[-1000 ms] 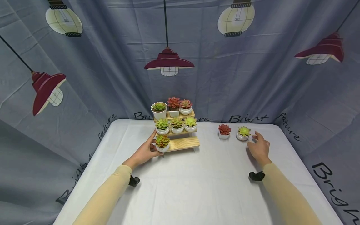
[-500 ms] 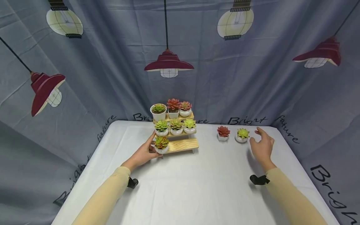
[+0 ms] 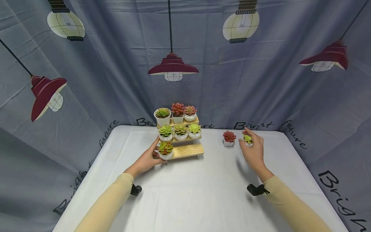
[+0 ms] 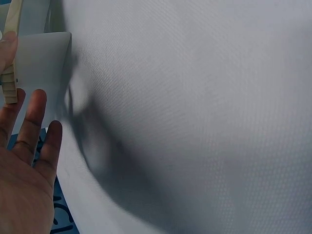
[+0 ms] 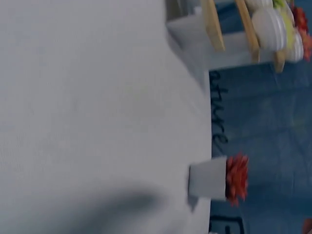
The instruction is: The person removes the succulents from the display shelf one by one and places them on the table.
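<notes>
A wooden three-step plant stand holds several potted succulents; one orange-green potted succulent sits at the left of its lowest step. My left hand grips the left end of that step; in the left wrist view the thumb lies over the wood and a fingertip reaches its edge. My right hand hovers with parted fingers over a green potted succulent, partly hiding it. Left of that hand, a red succulent in a white square pot stands on the table, also in the right wrist view.
The white-covered table ends at a grey-blue curtain printed with lamps and lettering. On the upper steps stand several pots, among them a tall white pot at the top left. The lowest step's right part is bare wood.
My right hand first drew slightly back from the green succulent, then moved left to come over it. My left hand keeps its place on the stand.
</notes>
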`<state>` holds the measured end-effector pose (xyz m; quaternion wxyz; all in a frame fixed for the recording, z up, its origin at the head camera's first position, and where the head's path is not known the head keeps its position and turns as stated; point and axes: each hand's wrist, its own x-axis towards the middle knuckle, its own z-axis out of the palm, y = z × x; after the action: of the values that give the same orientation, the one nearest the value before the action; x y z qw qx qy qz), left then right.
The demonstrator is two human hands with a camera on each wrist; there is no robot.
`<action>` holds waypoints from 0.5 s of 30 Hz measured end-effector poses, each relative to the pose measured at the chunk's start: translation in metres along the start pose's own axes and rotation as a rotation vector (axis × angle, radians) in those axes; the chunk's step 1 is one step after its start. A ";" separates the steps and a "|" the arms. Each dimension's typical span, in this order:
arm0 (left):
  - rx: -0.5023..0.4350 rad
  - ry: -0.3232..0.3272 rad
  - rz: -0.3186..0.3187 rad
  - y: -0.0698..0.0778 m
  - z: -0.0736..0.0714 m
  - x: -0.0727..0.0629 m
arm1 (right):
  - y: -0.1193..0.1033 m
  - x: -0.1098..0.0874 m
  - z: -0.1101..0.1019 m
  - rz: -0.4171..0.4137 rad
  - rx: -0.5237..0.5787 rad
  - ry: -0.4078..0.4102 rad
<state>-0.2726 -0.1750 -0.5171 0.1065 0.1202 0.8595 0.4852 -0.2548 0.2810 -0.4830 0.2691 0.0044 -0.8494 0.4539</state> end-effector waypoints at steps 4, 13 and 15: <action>-0.006 0.001 0.002 0.001 0.000 0.001 | -0.015 -0.008 0.012 -0.075 0.052 -0.056; -0.013 0.007 0.009 0.001 0.000 0.001 | -0.047 -0.029 0.045 -0.127 0.147 -0.180; -0.015 0.010 0.014 0.000 0.000 0.001 | -0.054 -0.034 0.053 -0.127 0.146 -0.212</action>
<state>-0.2731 -0.1746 -0.5176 0.0997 0.1232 0.8554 0.4931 -0.2361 0.2008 -0.4808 0.2049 0.1256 -0.8359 0.4934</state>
